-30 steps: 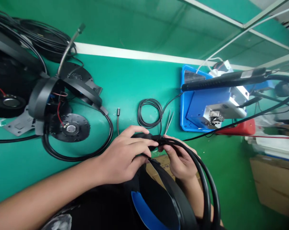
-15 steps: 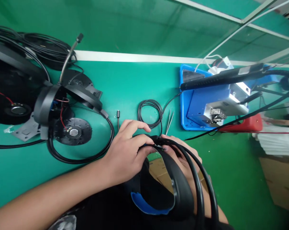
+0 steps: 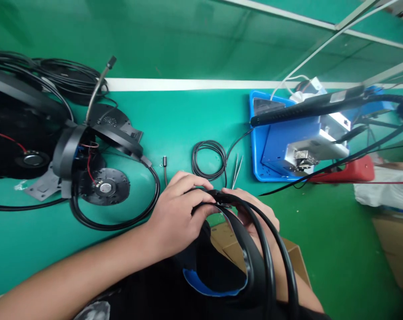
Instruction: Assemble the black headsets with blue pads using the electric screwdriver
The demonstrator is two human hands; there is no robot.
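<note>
Both of my hands are on a black headset (image 3: pixel 255 262) just in front of my body. Its two curved headband tubes arch toward me, over a wide strap with a blue inner edge (image 3: pixel 208 286). My left hand (image 3: pixel 184 204) pinches the headset's far end between thumb and fingers. On the other side of that end, my right hand (image 3: pixel 259 213) is closed around it, partly hidden behind the tubes. A slender microphone boom (image 3: pixel 165 169) sticks up beyond my left hand. A coiled black cable (image 3: pixel 208 158) lies on the green mat behind the headset, with tweezers (image 3: pixel 237 171) beside it.
Another headset (image 3: pixel 68 155) with opened earcups, red wires and a round speaker (image 3: pixel 104 188) lies at left, near more coiled cable (image 3: pixel 68 78). At right, a blue tray (image 3: pixel 255 151) holds a blue-and-silver device (image 3: pixel 308 149). Beyond are a red object (image 3: pixel 356 170) and a cardboard box (image 3: pixel 298 262).
The camera view has shifted slightly. My hands keep their hold on the headset with almost the same grip; the right hand has moved a little.
</note>
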